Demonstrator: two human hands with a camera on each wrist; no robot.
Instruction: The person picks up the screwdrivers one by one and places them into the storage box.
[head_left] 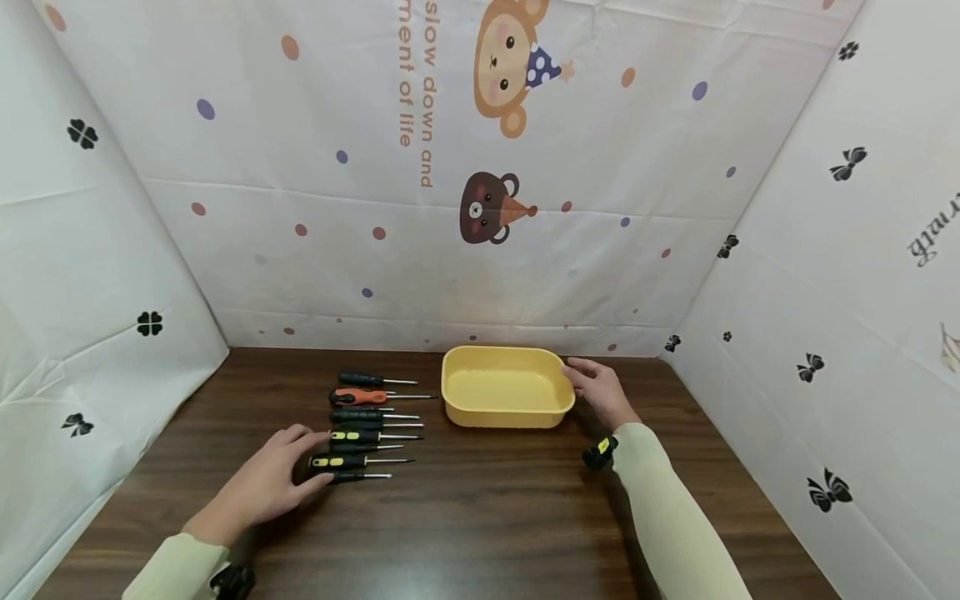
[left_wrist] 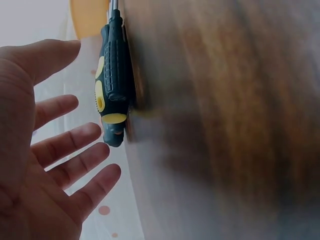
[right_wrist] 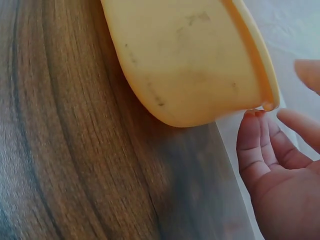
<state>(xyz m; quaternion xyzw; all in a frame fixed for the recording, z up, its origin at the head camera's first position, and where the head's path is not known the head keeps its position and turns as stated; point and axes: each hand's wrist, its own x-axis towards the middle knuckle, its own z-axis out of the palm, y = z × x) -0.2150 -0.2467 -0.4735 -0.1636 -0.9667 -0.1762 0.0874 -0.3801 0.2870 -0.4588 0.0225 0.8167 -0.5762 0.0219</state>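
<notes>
Several screwdrivers lie side by side on the table, shafts pointing right. Among them are an orange-and-black screwdriver [head_left: 358,397], a black screwdriver [head_left: 360,380] at the back and a black-and-yellow screwdriver [head_left: 352,437] nearer the front. My left hand [head_left: 273,475] is at their handle ends, its fingers spread; the left wrist view shows the palm with nothing in it. A yellow plastic box [head_left: 508,419] stands to the right of the tools. At its right end, fingertips of my right hand [head_left: 596,392] touch the rim, while the thumb stays apart in the right wrist view.
The dark wooden table [head_left: 465,517] carries everything. A white patterned sheet [head_left: 420,275] rises behind its back edge, close behind the box, and similar sheets close off the left and right sides.
</notes>
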